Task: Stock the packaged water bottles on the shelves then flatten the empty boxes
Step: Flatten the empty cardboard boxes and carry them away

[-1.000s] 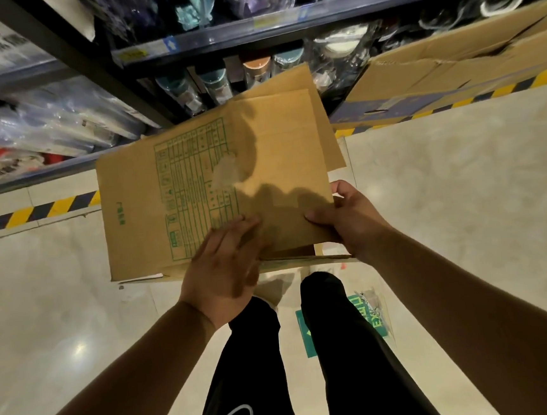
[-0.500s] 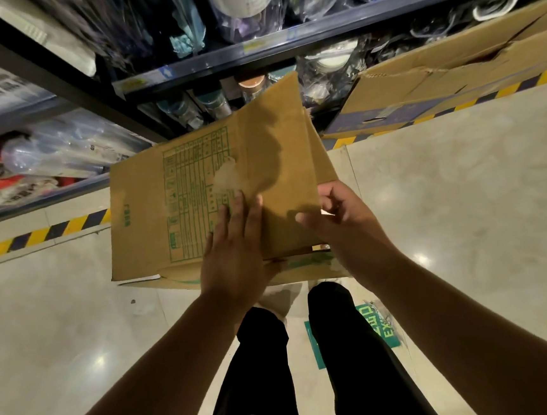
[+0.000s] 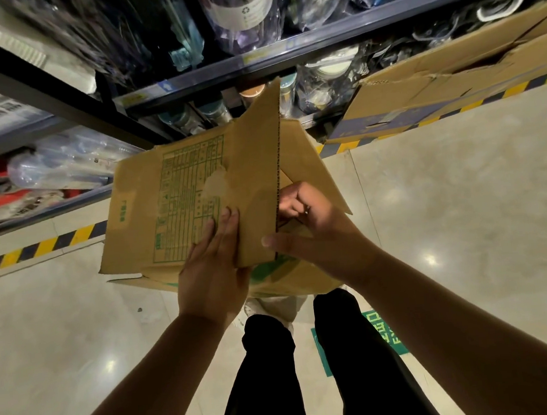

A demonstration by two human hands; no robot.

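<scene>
I hold an empty brown cardboard box [image 3: 154,217] with a green printed table in front of me, above the floor. My left hand [image 3: 213,269] lies with straight fingers against the printed panel near its lower right. My right hand [image 3: 303,224] grips the raised edge of that panel, thumb on the outside and fingers curled behind it, inside the box. One flap stands up along that edge and another slants off to the right. Packaged water bottles [image 3: 241,8] in clear plastic fill the shelves [image 3: 301,44] above and behind the box.
A second cardboard box [image 3: 446,79], partly collapsed, lies at the foot of the shelves on the right, over the yellow-and-black floor stripe [image 3: 40,246]. My legs in black trousers stand below the box. A green floor sign [image 3: 380,330] sits by my right foot.
The box has risen and tipped, and its panel now stands up. My left hand slid up the printed panel. My right hand moved from the box's outer edge to inside the opening.
</scene>
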